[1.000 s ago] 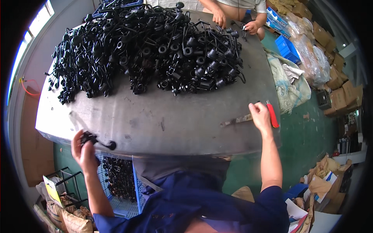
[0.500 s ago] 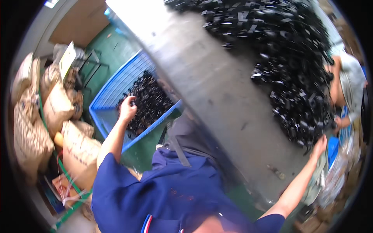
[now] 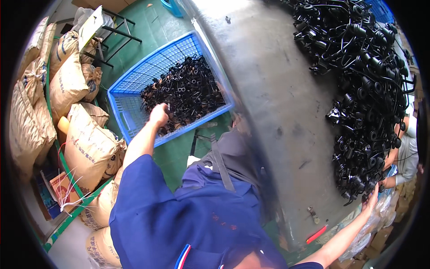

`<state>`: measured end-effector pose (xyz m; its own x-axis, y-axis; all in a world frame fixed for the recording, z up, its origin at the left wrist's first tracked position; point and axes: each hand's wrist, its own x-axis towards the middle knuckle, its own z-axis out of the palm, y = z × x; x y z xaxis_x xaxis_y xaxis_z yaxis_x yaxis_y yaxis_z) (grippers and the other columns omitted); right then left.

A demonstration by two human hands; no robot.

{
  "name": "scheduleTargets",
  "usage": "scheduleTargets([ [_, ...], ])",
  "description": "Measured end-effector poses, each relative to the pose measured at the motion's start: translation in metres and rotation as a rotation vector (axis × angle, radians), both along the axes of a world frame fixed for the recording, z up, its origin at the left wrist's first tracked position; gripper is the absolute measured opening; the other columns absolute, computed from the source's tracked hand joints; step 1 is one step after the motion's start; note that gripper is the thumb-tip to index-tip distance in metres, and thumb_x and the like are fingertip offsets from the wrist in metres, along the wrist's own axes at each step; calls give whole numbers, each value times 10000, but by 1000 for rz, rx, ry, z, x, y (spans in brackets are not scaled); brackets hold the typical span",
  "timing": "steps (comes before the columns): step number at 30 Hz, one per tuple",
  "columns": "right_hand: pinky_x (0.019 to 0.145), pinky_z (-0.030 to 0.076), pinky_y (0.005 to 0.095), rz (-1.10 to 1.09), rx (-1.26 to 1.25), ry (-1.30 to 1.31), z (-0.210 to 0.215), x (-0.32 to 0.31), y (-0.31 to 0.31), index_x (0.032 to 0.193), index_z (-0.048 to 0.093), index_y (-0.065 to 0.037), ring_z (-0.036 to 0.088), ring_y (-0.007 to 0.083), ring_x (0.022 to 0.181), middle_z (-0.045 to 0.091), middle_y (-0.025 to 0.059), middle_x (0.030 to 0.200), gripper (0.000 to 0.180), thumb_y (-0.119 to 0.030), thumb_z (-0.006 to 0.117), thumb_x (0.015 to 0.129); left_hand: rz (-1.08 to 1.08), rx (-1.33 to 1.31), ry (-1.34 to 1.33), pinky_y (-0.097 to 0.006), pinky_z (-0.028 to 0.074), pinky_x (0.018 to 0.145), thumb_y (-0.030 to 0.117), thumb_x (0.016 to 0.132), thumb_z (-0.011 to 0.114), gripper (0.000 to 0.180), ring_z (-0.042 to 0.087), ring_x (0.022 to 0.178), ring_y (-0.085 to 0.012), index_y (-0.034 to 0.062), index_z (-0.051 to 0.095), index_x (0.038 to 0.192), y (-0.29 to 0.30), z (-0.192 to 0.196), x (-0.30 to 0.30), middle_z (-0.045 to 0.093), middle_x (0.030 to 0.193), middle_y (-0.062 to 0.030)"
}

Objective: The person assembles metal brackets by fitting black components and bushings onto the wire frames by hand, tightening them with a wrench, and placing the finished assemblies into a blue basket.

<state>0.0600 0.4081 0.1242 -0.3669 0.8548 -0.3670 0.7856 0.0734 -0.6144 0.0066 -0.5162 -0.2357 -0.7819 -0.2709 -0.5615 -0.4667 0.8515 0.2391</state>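
Note:
My left hand [image 3: 158, 115] reaches over the near-left part of a blue plastic basket [image 3: 127, 87]. Its fingers are curled, with a small dark bit showing by the thumb that is too small to name. Inside the basket lies a heap of small black parts [image 3: 190, 85], some ring-shaped. On the metal table, a big pile of black moulded parts with bent rods [image 3: 365, 112] runs along the far right side. My right hand [image 3: 370, 200] is at the near end of that pile, fingers stretched out against the lowest parts, with nothing visible in its grasp.
A red-handled tool [image 3: 316, 235] and a small metal piece [image 3: 313, 215] lie near the table's [image 3: 273, 103] close corner. Another person's arm [image 3: 392, 154] reaches in from the right. Brown paper sacks [image 3: 89, 143] crowd the left, beside a black stool frame [image 3: 118, 33].
The view has shifted, bringing the red-handled tool into sight. My left hand is still over the basket, and my right hand remains at the near end of the pile.

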Motion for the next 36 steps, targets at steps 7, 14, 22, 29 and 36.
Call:
scheduleTargets([
  [7,620,435,290,-35,144,311,1,1,-40,1019,701,-72,589,125,726,684,41,915,449,-472,726,817,-49,-138,346,-412,362,1124,171,773,647,672,473,1302,-367,-12,447,1388,-89,6,-75,500,1392,-237],
  [14,718,461,248,46,418,783,-30,41,-201,1214,550,-2,546,91,872,586,17,986,335,-170,623,933,112,250,778,-342,498,917,68,897,610,458,630,1040,-239,25,516,1344,-27,20,-110,624,1216,-158],
  [22,659,476,256,644,244,321,-70,97,-328,1221,541,16,534,88,724,589,24,818,642,-195,859,706,-436,652,1121,-292,528,760,3,911,595,304,648,937,-168,31,622,1213,248,228,-138,681,1066,-104],
  [29,846,537,338,711,253,540,-89,80,-355,1286,544,37,661,250,950,673,176,1086,570,-185,769,812,-990,755,1004,-394,477,968,115,787,723,546,575,1133,-359,41,527,1291,439,243,-154,560,1267,-171],
  [36,680,508,219,239,117,571,-101,157,-305,1201,600,24,587,60,768,668,67,931,312,-98,669,923,-996,825,802,-353,531,790,33,743,757,399,620,965,-316,29,580,1100,455,244,-134,592,1101,-144],
])
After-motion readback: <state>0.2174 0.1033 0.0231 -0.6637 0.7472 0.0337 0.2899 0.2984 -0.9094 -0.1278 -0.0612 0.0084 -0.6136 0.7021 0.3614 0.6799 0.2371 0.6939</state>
